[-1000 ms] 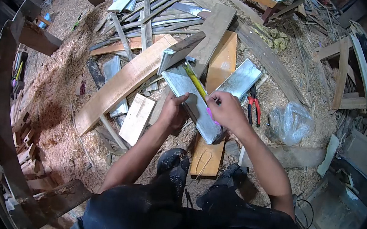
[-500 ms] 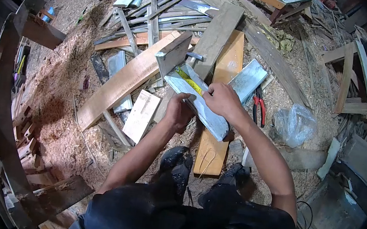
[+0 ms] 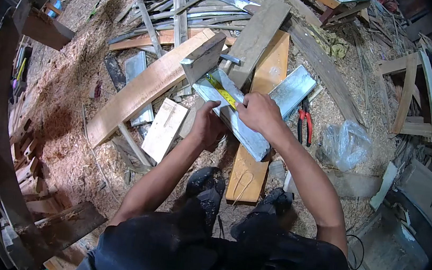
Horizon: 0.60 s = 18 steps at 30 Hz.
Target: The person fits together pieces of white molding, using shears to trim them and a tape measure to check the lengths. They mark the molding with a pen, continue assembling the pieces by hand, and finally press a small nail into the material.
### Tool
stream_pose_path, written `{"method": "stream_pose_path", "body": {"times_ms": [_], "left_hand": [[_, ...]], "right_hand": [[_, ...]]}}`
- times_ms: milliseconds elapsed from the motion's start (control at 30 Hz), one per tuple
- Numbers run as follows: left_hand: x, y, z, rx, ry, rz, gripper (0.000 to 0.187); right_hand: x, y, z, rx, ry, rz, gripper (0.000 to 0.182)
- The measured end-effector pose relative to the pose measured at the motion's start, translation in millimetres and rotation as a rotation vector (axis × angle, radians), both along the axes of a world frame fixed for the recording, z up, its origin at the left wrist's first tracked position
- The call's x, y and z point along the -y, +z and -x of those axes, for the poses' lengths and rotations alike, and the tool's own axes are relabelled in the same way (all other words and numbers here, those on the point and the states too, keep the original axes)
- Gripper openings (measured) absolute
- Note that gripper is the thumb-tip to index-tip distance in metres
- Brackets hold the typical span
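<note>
A short board with worn pale-blue paint (image 3: pixel 247 137) is held at a slant in front of me. My left hand (image 3: pixel 208 125) grips its lower left edge, thumb on top. Along the board's face lies the yellow blade of a tape measure (image 3: pixel 222 92). The fingers of my right hand (image 3: pixel 258 112) are closed on the near end of the tape measure, and its case is hidden. At the blade's far end an upright grey wooden piece (image 3: pixel 203 60) meets the board.
An orange-brown plank (image 3: pixel 247 178) lies between my shoes. Red-handled pliers (image 3: pixel 305 125) and a clear plastic bag (image 3: pixel 347 144) rest on the shavings at right. A handsaw blade (image 3: pixel 234 1) lies among strips at the back. A long curved plank (image 3: pixel 143 92) lies left.
The view has shifted slightly. Both hands keep their grip, and my left thumb has slid a little up the board's edge. The tape blade still lies along the board.
</note>
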<state>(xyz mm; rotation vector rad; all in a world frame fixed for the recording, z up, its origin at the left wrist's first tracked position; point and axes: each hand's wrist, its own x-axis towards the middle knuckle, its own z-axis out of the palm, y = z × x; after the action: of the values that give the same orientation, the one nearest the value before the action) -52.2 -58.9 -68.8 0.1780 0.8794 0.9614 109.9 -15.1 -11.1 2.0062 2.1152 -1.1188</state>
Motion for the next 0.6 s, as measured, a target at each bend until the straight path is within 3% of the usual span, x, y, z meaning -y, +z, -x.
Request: {"method": "stream_pose_path", "body": {"times_ms": [100,400,600], "left_hand": [[0,-15,1,-0.109,-0.056,-0.114,0.039],[0,-6,-4,-0.052,0.041,-0.033,0.028],[1,-15,-9,-0.194,0.053,-0.087,0.020]], "right_hand": [[-2,-1,1,0.032,-0.001,0.029,0.037],[-11,1,3,0.014,0.053,0.032,0.041],[-15,-5,8,0.104,0.061,0.022,0.043]]}}
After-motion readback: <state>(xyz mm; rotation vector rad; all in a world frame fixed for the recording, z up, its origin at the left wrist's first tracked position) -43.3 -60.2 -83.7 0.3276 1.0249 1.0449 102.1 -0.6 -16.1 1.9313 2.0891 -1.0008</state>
